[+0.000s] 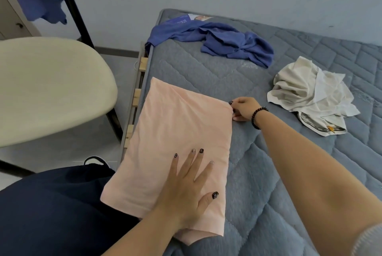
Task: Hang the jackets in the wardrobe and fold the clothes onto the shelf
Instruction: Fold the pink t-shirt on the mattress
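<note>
- my left hand (186, 191) is flat, fingers spread, pressing the pink garment (175, 131)
- right hand (245, 109) pinches its far right corner, white clothes (310, 94) just past it

A grey quilted mattress (268, 173) covers the bed; a cream chair (51, 88) stands beside it on the left; wooden slats (137, 92) show at the edge between them.

Your single head camera looks forward and steeply down, close over the mattress (268, 183) edge before you.
</note>
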`<state>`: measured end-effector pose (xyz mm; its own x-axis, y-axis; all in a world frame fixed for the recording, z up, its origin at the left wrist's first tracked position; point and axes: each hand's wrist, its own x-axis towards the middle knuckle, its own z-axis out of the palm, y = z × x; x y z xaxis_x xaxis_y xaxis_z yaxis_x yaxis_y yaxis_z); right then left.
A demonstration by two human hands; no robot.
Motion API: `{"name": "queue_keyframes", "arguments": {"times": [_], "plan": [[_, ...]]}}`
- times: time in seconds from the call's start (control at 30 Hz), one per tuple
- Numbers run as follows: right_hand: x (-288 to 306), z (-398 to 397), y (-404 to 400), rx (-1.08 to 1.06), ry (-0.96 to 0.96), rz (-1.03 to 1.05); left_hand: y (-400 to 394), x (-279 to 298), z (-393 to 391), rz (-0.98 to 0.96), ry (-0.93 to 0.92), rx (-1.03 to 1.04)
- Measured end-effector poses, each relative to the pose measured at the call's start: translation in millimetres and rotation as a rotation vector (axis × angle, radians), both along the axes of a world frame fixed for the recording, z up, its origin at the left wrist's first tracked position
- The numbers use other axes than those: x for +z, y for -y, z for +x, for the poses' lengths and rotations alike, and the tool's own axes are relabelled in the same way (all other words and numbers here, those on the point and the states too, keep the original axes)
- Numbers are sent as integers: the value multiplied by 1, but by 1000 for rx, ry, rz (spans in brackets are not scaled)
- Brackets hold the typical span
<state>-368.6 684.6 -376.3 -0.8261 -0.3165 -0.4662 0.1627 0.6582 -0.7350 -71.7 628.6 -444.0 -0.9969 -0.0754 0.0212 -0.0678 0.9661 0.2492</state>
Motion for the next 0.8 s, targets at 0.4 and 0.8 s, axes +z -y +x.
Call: {"name": "queue_keyframes", "arguments": {"times": [0.4,0.8], "plan": [[-13,-17,13,-33,-94,-53,-4,1,2,-30,12,-37],[-18,181,-42,-127,-130,-24,47,14,18,109,27,613]]}}
